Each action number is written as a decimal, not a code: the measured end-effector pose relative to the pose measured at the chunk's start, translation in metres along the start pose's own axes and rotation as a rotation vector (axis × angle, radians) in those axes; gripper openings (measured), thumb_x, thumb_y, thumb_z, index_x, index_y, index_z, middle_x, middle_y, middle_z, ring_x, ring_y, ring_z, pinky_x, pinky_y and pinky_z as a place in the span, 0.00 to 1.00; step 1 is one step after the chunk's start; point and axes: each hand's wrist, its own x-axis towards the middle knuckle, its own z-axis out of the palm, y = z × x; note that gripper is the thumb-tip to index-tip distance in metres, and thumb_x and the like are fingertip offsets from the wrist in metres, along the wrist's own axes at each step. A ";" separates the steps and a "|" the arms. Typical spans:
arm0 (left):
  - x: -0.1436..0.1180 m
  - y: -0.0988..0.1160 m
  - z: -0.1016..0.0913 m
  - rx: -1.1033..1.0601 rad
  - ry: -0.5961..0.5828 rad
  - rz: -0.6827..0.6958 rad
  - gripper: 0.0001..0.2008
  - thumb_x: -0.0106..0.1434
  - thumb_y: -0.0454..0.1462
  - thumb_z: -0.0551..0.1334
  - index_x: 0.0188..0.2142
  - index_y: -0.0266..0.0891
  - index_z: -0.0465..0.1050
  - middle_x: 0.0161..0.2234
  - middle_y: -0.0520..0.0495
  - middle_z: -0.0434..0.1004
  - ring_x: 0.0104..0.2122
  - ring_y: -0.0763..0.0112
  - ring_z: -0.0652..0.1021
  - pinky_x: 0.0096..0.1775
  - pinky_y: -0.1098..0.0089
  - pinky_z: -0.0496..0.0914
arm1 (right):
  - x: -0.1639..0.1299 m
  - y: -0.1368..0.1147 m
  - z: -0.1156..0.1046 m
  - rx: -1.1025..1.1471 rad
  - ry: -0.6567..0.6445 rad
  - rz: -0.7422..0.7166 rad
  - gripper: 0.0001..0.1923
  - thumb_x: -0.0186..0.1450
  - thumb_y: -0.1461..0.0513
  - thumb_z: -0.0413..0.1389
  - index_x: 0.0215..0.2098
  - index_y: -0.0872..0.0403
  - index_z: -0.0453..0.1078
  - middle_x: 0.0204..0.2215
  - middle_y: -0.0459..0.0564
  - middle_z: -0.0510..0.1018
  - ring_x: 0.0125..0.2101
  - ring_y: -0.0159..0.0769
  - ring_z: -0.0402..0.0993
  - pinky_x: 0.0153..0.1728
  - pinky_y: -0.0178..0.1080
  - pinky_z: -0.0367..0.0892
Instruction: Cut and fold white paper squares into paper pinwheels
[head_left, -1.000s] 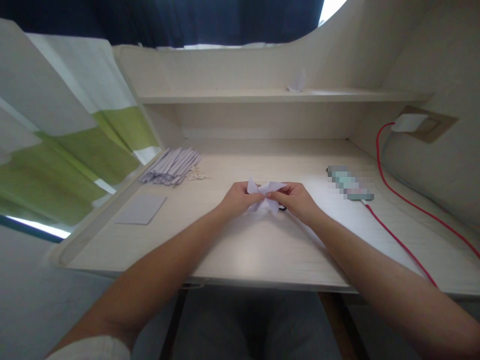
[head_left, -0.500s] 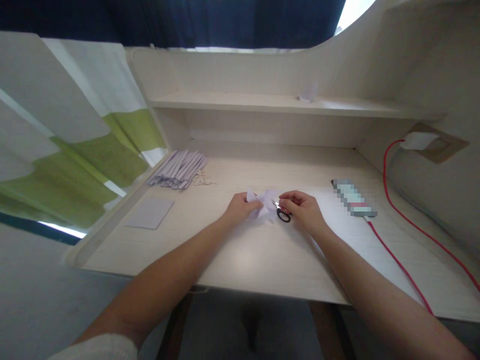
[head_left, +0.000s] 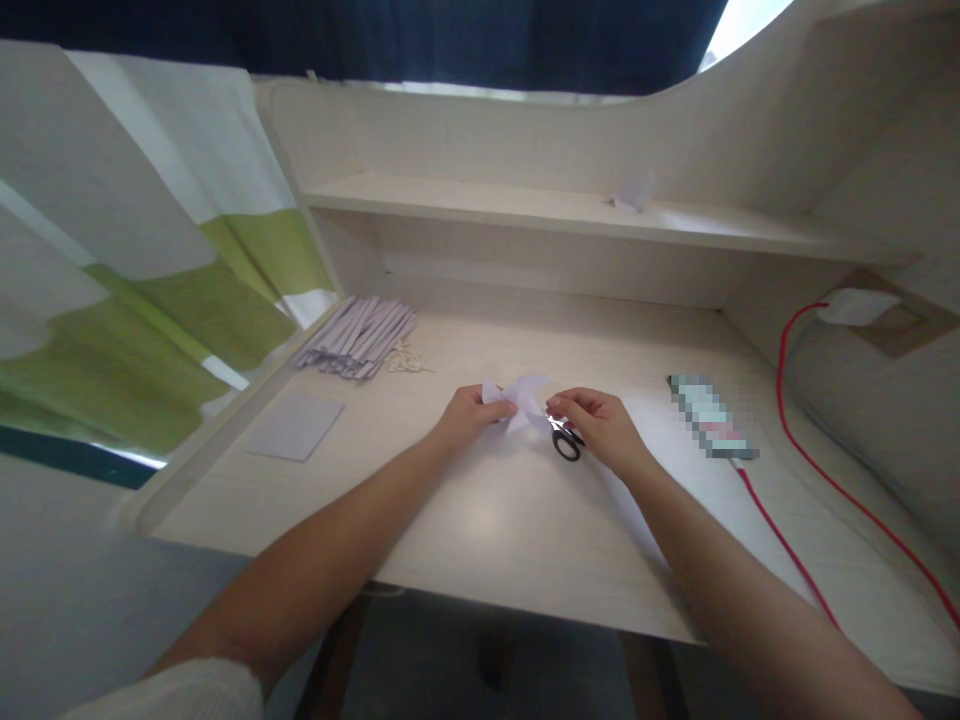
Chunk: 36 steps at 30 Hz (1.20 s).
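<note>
Near the middle of the desk, my left hand [head_left: 475, 412] pinches a thin pale lilac paper [head_left: 517, 400], gathered at its centre with its ends fanned out. My right hand [head_left: 596, 420] is closed too, thumb and finger pressed together at the paper's right edge. Just below these fingers is a small pair of scissors with black handles [head_left: 567, 445]. Its blades point up and left toward the paper and are partly covered; it seems to lie on the desk rather than in the hand.
Folded lilac paper strips [head_left: 360, 335] lie piled at the back left, beside cream-coloured strings [head_left: 409, 358]. A flat square stack of paper [head_left: 296, 425] sits in front of them. At right rests a phone [head_left: 712, 415] with a red cable [head_left: 784, 545]. A shelf [head_left: 480, 210] spans the back.
My right hand's fingertips have moved left to the paper's edge. The paper's ends look more spread. The view has tilted slightly.
</note>
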 end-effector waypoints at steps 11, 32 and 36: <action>0.005 0.043 -0.048 0.039 0.354 0.208 0.13 0.46 0.43 0.71 0.25 0.35 0.77 0.24 0.52 0.75 0.25 0.73 0.71 0.31 0.72 0.65 | 0.055 -0.010 0.045 -0.002 -0.003 -0.071 0.15 0.61 0.53 0.59 0.39 0.55 0.79 0.34 0.54 0.85 0.33 0.39 0.79 0.36 0.40 0.72; 0.005 0.053 -0.187 -0.062 0.927 0.449 0.15 0.48 0.43 0.72 0.32 0.35 0.81 0.28 0.51 0.81 0.28 0.71 0.77 0.33 0.71 0.69 | 0.196 -0.087 0.244 -0.650 -0.294 -0.249 0.19 0.74 0.56 0.60 0.60 0.54 0.71 0.57 0.56 0.76 0.51 0.45 0.78 0.51 0.52 0.77; 0.006 0.054 -0.191 -0.088 0.958 0.459 0.15 0.48 0.43 0.73 0.32 0.34 0.81 0.28 0.50 0.80 0.27 0.71 0.76 0.32 0.71 0.69 | 0.208 -0.089 0.236 -0.753 -0.362 -0.156 0.19 0.73 0.56 0.61 0.60 0.53 0.71 0.57 0.56 0.76 0.52 0.45 0.78 0.50 0.51 0.77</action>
